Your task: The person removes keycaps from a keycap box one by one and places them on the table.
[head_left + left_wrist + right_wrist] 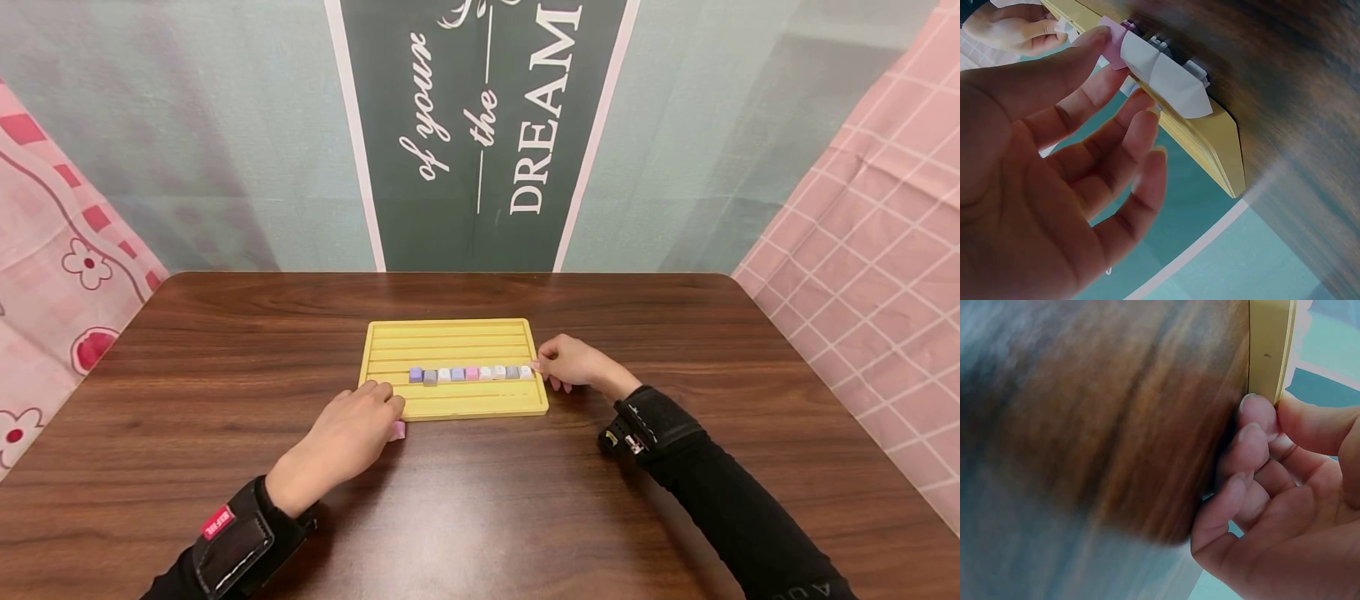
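A yellow ridged tray (457,408) lies on the table with a row of keycaps (472,373) in lilac, grey, white, blue and pink along one groove. At its front left corner my left hand (348,429) pinches a pink keycap (1113,45) between thumb and index finger, the other fingers loosely bent. Beside that one, in the left wrist view, sit two white keycaps (1175,84), hidden behind the hand from the head. My right hand (576,364) holds the tray's right edge, thumb at the rim and fingertips against the side wall, close to the row's last white keycap (526,372).
The brown wooden table (480,517) extends around the tray. Behind it hangs a pale green cloth with a dark lettered panel (480,233). Pink patterned cloths (885,250) hang at both sides. Each wrist wears a black strap (660,421).
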Motion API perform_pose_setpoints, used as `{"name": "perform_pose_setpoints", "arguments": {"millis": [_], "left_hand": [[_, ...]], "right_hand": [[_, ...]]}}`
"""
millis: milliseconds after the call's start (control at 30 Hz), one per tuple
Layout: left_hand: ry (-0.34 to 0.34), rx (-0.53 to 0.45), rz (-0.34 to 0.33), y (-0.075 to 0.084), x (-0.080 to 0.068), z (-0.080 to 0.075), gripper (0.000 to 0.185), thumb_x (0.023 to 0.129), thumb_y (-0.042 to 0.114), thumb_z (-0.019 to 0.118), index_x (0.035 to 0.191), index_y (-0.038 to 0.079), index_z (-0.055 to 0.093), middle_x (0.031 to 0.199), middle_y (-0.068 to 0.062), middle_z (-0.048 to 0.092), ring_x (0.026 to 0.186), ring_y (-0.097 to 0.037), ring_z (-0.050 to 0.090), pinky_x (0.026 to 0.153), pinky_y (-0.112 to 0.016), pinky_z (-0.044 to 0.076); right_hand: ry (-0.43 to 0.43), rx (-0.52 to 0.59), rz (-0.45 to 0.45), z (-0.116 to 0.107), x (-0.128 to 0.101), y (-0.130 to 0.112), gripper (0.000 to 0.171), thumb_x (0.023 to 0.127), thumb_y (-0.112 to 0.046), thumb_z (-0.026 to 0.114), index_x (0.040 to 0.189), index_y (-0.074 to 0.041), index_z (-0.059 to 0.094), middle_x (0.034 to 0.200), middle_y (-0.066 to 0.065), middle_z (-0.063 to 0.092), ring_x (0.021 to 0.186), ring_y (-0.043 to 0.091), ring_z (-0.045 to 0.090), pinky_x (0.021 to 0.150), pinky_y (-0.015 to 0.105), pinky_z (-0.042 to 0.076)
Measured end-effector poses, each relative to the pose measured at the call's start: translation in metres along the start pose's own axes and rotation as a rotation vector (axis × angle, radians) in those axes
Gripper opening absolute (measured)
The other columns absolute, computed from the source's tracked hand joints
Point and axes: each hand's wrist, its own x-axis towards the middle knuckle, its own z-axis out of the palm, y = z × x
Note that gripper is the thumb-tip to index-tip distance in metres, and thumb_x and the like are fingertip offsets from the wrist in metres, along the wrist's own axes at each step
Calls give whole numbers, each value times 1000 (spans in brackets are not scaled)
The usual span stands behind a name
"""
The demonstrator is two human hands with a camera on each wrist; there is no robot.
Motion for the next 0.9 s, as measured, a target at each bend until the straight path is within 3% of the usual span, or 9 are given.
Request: {"name": "perform_pose_setpoints", "arguments": {"millis": [900], "left_hand": [[-17, -5, -2, -2, 0, 0, 21, 80, 16, 73, 73, 8, 55, 71, -2, 48, 70, -21, 50, 55, -33, 38]], "right_hand": [[-6, -8, 0, -1, 1, -2, 32, 97, -16, 50, 67, -3, 53, 56, 5, 49, 46, 16, 44, 47, 27, 38]]}}
